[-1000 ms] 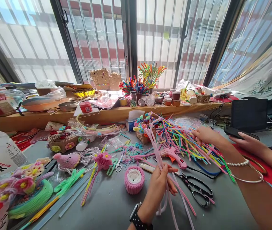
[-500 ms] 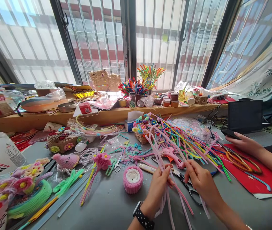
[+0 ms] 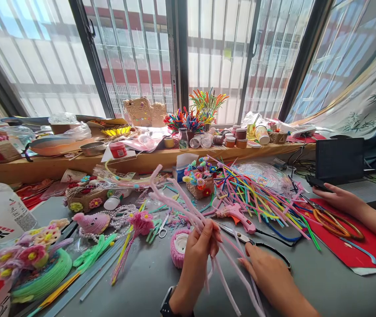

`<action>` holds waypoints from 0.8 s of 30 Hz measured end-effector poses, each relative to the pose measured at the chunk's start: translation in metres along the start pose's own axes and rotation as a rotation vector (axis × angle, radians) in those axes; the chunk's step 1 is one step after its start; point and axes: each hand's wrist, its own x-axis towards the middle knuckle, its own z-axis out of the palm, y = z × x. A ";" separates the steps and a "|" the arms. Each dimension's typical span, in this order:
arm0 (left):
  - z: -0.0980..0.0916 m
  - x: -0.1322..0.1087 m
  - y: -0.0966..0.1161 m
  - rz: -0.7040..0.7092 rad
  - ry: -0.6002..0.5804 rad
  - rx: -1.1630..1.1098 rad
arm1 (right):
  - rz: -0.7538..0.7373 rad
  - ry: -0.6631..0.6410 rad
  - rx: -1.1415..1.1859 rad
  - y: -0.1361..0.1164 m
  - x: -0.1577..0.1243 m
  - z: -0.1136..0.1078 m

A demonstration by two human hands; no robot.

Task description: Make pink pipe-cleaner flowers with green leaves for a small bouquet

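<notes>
My left hand (image 3: 200, 246) is closed around a bundle of pale pink pipe cleaners (image 3: 177, 200). Their upper ends fan out to the upper left, and the lower ends hang down toward the table's front. My right hand (image 3: 270, 275) is at the black-handled scissors (image 3: 240, 236), its fingers closed at them near the pivot; the handle loop shows beyond the knuckles. One pink strand runs down beside the right fingertips. Partly hidden behind my left wrist stands a ribbed pink round pot (image 3: 176, 251) with a white inside.
A pink glue gun (image 3: 236, 214) lies behind the scissors, near a heap of coloured pipe cleaners (image 3: 257, 189). Small scissors (image 3: 163, 230) and a pink flower bunch (image 3: 141, 223) lie left. Another person's hand (image 3: 340, 198) holds a phone at right, near orange-handled scissors (image 3: 338, 223).
My left hand has moved left with the bundle, whose tops now lean left. My right hand has left the strand it held and come down to the scissors, which have shifted and turned.
</notes>
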 end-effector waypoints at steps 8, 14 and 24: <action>-0.025 -0.027 0.040 0.015 0.032 -0.010 | 0.005 -0.213 -0.039 -0.005 0.000 0.006; -0.053 -0.048 0.052 0.047 0.158 -0.053 | 0.233 -0.349 0.120 0.037 0.037 -0.040; -0.072 -0.052 0.052 0.065 0.249 -0.087 | 0.520 -0.046 0.040 0.087 0.207 -0.057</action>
